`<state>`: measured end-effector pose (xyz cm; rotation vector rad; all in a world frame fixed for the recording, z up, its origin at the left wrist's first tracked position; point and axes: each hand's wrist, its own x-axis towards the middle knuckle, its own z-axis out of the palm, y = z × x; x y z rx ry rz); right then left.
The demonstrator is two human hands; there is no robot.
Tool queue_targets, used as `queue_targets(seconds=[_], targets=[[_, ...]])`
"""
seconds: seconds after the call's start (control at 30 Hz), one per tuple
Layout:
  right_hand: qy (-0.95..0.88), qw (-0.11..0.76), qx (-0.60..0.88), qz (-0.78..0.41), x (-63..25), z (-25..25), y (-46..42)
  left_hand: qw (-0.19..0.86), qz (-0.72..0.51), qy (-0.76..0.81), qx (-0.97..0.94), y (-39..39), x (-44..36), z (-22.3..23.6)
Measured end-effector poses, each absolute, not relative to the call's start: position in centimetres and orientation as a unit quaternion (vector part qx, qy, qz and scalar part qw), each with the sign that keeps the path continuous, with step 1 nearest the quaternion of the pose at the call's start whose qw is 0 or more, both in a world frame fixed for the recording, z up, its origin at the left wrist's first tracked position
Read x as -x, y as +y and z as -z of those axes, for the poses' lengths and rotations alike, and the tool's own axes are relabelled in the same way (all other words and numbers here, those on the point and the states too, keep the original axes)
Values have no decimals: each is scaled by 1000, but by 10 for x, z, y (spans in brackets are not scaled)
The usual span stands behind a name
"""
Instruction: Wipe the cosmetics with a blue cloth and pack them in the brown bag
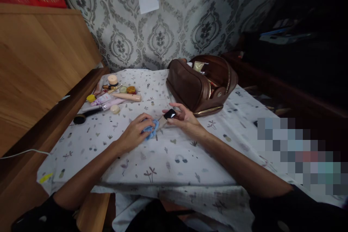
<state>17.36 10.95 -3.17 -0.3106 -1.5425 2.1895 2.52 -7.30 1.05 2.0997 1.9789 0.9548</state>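
My left hand [135, 133] is closed on a small blue cloth [151, 130], pressed onto the patterned white tablecloth [174, 159]. My right hand [182, 119] pinches a small black-capped cosmetic item [169, 115] whose thin end points toward the blue cloth. Both hands meet near the middle of the table, just in front of the brown bag.
A brown leather cosmetic bag [198, 87] lies unzipped behind my right hand, with items inside. Several cosmetics [114, 96], tubes, jars and a brush, lie at the table's far left. A wooden cabinet [35, 69] stands on the left; patterned wallpaper is behind. A dark area lies to the right.
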Motion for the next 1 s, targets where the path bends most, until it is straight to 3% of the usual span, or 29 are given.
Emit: queue_targets(seconds=[0.23, 0.53, 0.87, 1.0], targets=[[-554, 230, 118, -791, -171, 35, 111, 104, -311, 634, -701, -88, -16, -5], [-551, 158, 100, -813, -174, 33, 108, 139, -340, 621, -693, -74, -21, -8], [-565, 180, 59, -803, -172, 34, 105, 23, -417, 612, -671, -39, -37, -24], [-597, 200, 45, -776, -173, 28, 100, -24, -393, 589, -706, -29, -46, -43]])
